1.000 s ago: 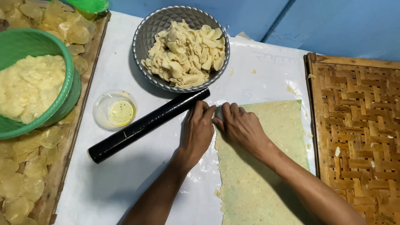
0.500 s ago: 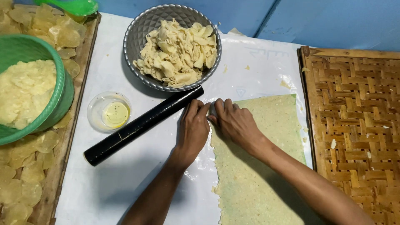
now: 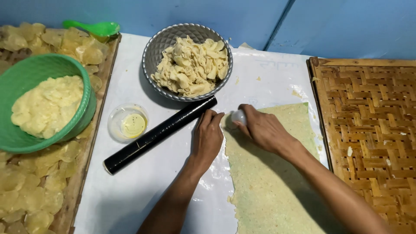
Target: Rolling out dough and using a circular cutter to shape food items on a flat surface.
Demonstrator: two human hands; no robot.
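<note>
On the white sheet [image 3: 151, 186] mid-scene, both hands sit at the far-left corner of a thin greenish dough sheet [image 3: 277, 182]. Right hand [image 3: 264, 130] is closed round a small whitish round object [image 3: 238, 117], pressed at the dough's far edge; can't tell exactly what it is, maybe a cutter or cap. Left hand [image 3: 207, 138] lies flat, fingers together, palm down on the plastic just left of the dough's left edge, touching or nearly touching it; holds nothing.

Key relation: dough runs from the hands toward the near-right, long axis far-to-near, so nearly all of it lies near of the right hand. Right hand is on it, left hand beside it.

Dough look: pale green-yellow, speckled, rolled very thin, left edge ragged, far edge straighter.

Black rolling pin [image 3: 160, 134] lies diagonal just left of the left hand, far end by its fingertips. Small clear cup w/ yellow liquid [image 3: 128, 122] further left. Grey bowl of dough scraps [image 3: 188, 60] far side. Green bowl [image 3: 43, 104] at left, woven tray [image 3: 372, 138] at right.
</note>
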